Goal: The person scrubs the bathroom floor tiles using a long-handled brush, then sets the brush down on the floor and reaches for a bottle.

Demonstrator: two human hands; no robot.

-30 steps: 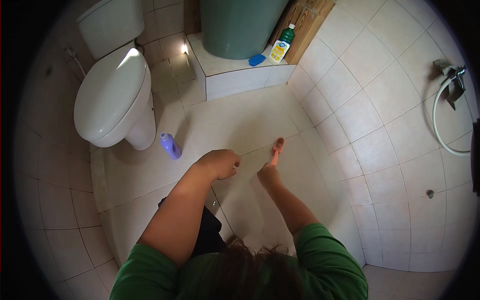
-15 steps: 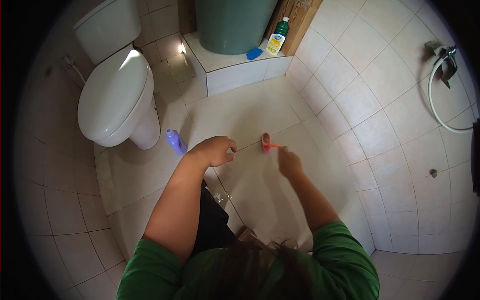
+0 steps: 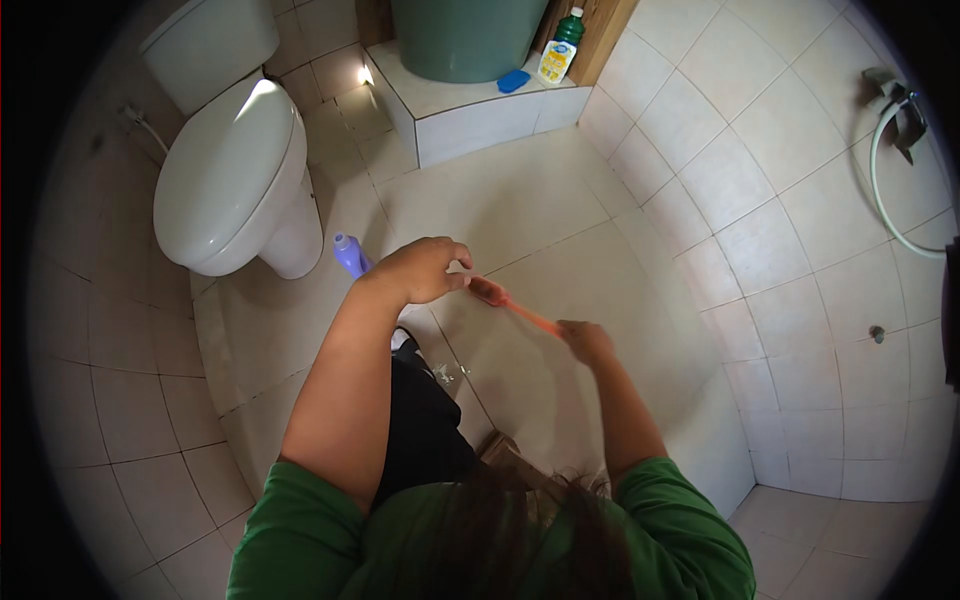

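My right hand (image 3: 588, 342) is closed round the handle end of a long orange-pink scrub brush (image 3: 530, 316). The brush slants up to the left, its head pointing at my left hand. Loosely curled, my left hand (image 3: 425, 270) has its thumb and fingers apart beside the brush head; whether they touch it I cannot tell. Just beyond my left wrist stands a purple bottle (image 3: 351, 256) without a cap, its lower part hidden by my arm. Both hands are over the pale tiled floor (image 3: 560, 260).
A white toilet (image 3: 235, 180) with its lid down is at the left. On a tiled ledge (image 3: 480, 135) at the back are a large green tub (image 3: 465, 40), a blue object (image 3: 513, 81) and a green bottle (image 3: 562, 45). A hose (image 3: 878, 190) hangs on the right wall.
The brush has swung from nearly side-on to a long slant, its head moving left toward my left hand. My left hand has risen slightly in view; the right hand has shifted slightly right and down.
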